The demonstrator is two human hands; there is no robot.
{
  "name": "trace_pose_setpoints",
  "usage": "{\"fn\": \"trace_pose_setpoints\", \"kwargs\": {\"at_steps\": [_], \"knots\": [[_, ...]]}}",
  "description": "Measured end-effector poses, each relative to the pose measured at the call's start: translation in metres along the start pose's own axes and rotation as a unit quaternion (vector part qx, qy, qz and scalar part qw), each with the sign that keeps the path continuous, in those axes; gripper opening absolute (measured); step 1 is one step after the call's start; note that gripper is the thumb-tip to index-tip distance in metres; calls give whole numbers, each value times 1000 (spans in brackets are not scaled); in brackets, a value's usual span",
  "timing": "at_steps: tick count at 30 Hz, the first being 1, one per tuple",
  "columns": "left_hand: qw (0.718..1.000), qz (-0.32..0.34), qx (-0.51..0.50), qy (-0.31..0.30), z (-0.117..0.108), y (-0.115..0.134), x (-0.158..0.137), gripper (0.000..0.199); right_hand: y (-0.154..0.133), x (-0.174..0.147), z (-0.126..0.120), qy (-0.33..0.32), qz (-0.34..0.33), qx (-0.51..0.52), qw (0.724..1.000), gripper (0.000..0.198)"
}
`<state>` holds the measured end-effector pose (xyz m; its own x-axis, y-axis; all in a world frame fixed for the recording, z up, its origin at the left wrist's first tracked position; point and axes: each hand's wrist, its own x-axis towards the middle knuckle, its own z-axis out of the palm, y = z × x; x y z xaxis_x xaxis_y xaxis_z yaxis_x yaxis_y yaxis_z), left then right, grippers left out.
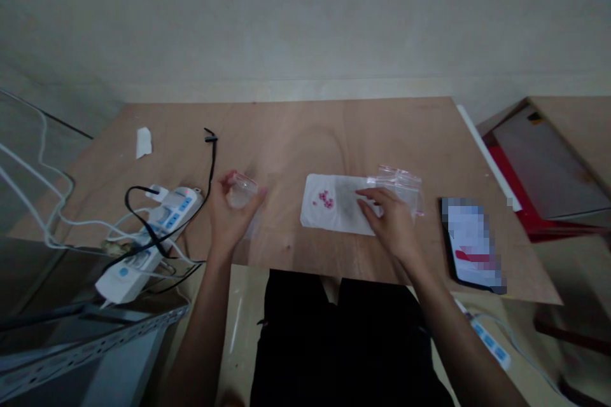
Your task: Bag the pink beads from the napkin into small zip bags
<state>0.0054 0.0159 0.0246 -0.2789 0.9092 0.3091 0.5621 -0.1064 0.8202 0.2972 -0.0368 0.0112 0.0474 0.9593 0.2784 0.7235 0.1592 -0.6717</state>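
- Left hand [230,216]: grips a bag [243,191] above the table [286,140].
- Right hand [394,219], at the sheet [346,200]: fingertips narrowly apart; cannot tell if anything is held.
- Pink pieces [326,201]: on the sheet's left end.
- Other bags [410,187]: at its right end, partly hidden by the right hand.
- Phone [471,241]: far right.
- Power strip [172,219], cables [212,165]: beside the left arm.

Head-worn view, facing forward and down, near the table [277,133], wall [305,19] beyond
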Motion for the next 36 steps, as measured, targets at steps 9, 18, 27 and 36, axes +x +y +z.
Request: {"fn": "trace_pose_setpoints", "kwargs": {"at_steps": [9, 18, 27, 36], "knots": [[979, -36, -186, -77, -5, 35, -81, 53, 4, 22, 58, -111, -39, -16, 993, 15], [980, -48, -176, -77, -8, 28, -80, 53, 0, 24, 51, -135, -48, -61, 988, 22], [980, -22, -169, -103, 4, 34, -85, 61, -5, 31, 45, -153, -9, -90, 984, 22], [967, 30, -193, -163, 47, 36, -84, 56, -12, 40, 23, -114, 43, -21, 992, 15]]}}
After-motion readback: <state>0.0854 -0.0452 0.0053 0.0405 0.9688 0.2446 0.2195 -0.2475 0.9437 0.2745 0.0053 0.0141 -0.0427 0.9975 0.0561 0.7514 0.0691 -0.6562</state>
